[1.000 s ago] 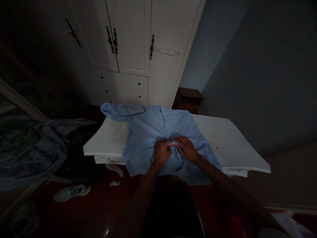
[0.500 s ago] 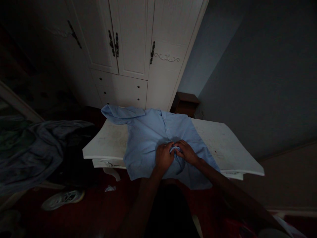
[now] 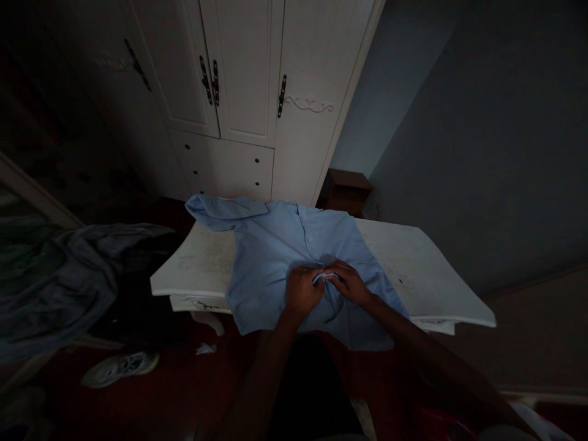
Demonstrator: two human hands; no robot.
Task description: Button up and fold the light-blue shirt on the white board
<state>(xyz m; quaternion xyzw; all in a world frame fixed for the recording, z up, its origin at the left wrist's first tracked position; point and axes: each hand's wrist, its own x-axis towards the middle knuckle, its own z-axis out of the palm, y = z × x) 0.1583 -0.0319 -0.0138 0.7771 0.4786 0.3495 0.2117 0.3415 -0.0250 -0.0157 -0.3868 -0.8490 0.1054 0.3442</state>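
A light blue button-up shirt (image 3: 269, 257) lies spread over a white table (image 3: 404, 254), its lower hem hanging past the front edge. One sleeve points to the left along the back of the table. At the front placket, my left hand (image 3: 304, 290) pinches a gathered fold of the cloth. My right hand (image 3: 348, 282) grips the same fold from the other side, fingertips close to the left ones. Buttons run up the placket beyond my hands. Whether a button sits between the fingers is hidden.
Behind the table stands a white wardrobe (image 3: 239, 79) with dark handles. A brown wooden cabinet (image 3: 348, 187) is at its right. Draped grey cloth (image 3: 87, 269) is at the left, with a shoe (image 3: 122, 369) on the red floor below.
Both hands stay on the placket, with small finger movements. The pinched fold now shows as a flatter, curved strip between them. The view has shifted slightly.
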